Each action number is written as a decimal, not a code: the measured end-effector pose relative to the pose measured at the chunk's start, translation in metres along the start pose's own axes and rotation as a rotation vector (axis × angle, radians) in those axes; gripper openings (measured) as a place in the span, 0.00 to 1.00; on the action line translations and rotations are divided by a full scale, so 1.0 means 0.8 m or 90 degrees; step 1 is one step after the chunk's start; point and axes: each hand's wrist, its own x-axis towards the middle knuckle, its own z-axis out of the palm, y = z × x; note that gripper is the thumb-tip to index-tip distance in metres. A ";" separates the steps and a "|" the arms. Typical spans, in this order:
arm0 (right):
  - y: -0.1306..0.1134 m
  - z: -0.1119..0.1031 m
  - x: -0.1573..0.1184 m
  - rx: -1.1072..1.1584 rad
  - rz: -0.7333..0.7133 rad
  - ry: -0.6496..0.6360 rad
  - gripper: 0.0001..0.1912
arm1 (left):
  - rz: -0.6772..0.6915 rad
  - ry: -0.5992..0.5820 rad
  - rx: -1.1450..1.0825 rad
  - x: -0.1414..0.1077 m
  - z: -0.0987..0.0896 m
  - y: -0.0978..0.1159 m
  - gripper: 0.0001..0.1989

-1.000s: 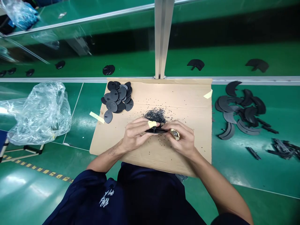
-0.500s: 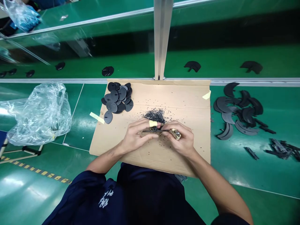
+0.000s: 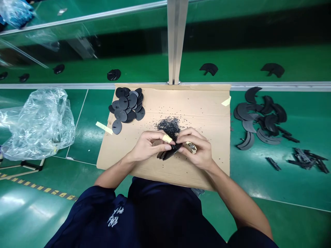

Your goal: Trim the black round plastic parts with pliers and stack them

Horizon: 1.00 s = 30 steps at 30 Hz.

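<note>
Head view: it's mid-work by the look of it, one thin, round-edged black plastic piece (image 3: pixel 172 151) tilted between both hands, above the tan cardboard sheet (image 3: pixel 207 120). Left hand (image 3: pixel 148 146) closes thumb and fingers on its upper side; right hand (image 3: pixel 198 148) pinches its right edge. Finished or not, can't tell. Plenty left: smooth matte black discs (image 3: pixel 120 114) heaped far left, curved black crescents (image 3: pixel 243 111) on the glossy green surface (image 3: pixel 248 182) at right, tiny gritty black bits (image 3: pixel 169 125) just beyond the fingers.

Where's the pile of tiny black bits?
The pile lies on the cardboard in the head view, just beyond the left hand and right hand, right of the black discs.
</note>
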 end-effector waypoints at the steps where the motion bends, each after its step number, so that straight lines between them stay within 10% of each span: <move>1: 0.000 0.001 0.000 0.012 0.003 -0.004 0.08 | -0.011 -0.001 -0.017 0.000 0.002 -0.001 0.10; 15: 0.005 -0.008 -0.003 0.072 0.051 -0.221 0.08 | -0.109 -0.313 0.213 0.021 -0.025 0.047 0.07; 25: 0.005 0.001 -0.004 -0.129 -0.083 0.009 0.03 | 0.008 0.011 -0.004 -0.016 0.012 -0.012 0.23; 30: -0.011 -0.006 0.005 -0.214 0.073 -0.056 0.08 | 0.021 0.101 0.104 -0.022 0.013 -0.019 0.13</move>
